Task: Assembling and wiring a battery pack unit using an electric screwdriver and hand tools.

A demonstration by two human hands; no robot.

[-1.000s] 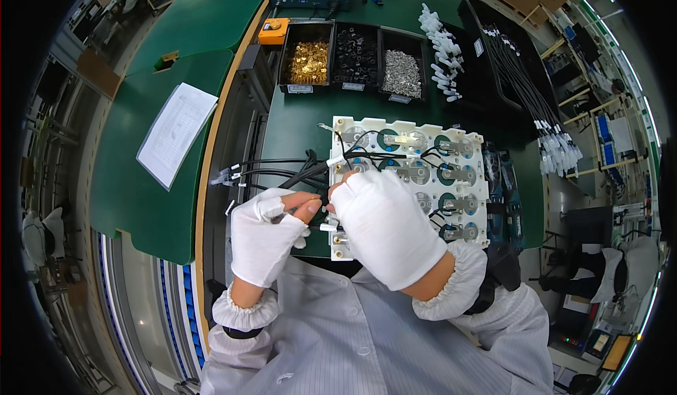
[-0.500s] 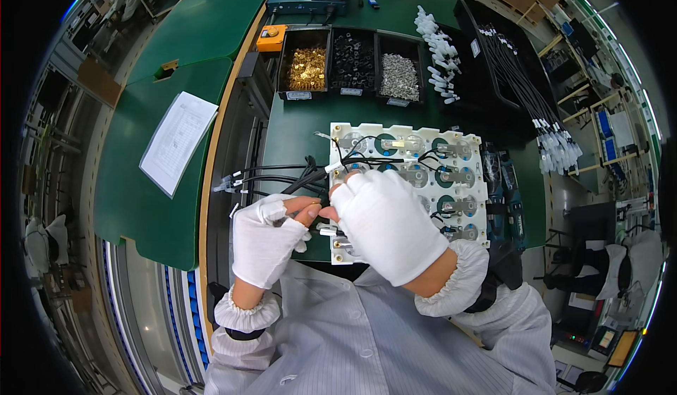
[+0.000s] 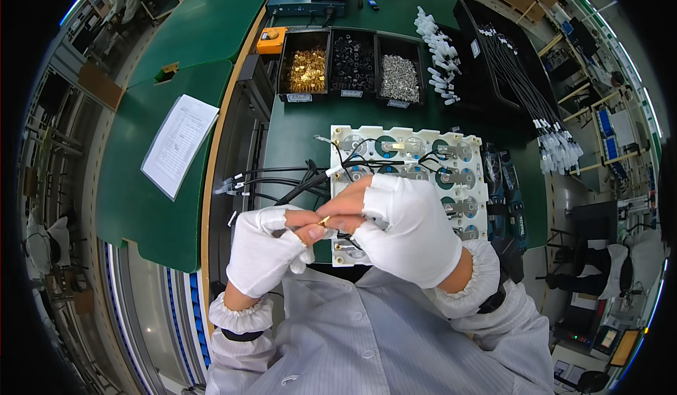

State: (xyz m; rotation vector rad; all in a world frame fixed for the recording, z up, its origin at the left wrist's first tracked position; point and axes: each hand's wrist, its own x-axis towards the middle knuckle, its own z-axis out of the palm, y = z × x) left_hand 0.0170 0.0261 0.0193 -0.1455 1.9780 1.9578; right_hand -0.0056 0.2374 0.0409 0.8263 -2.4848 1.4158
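A small brass-coloured metal piece (image 3: 324, 221) is pinched between the fingertips of both hands. My left hand (image 3: 266, 248), in a white fingertip-less glove, grips it from the left. From the right, my right hand (image 3: 403, 227), gloved alike, closes thumb and fingers on it. Both hands hover over the lower left part of a white plastic plate (image 3: 477, 215) with round openings, clear and metal fittings. Black cables (image 3: 296, 171) run across that plate and trail off its left side. My right hand hides part of the plate's middle.
Beyond the plate stand three black bins: brass pieces (image 3: 307, 71), black pieces (image 3: 352, 64), silver pieces (image 3: 400, 78). White connectors (image 3: 438, 57) and a black crate (image 3: 486, 42) of cables lie at right. Teal-and-black power tools (image 3: 511, 198) flank the plate. Paper (image 3: 180, 145) lies on the left table.
My right hand has shifted right and slightly down, its fingers now stretched to meet the left ones. The brass piece shows more clearly. My left hand has moved slightly left and down.
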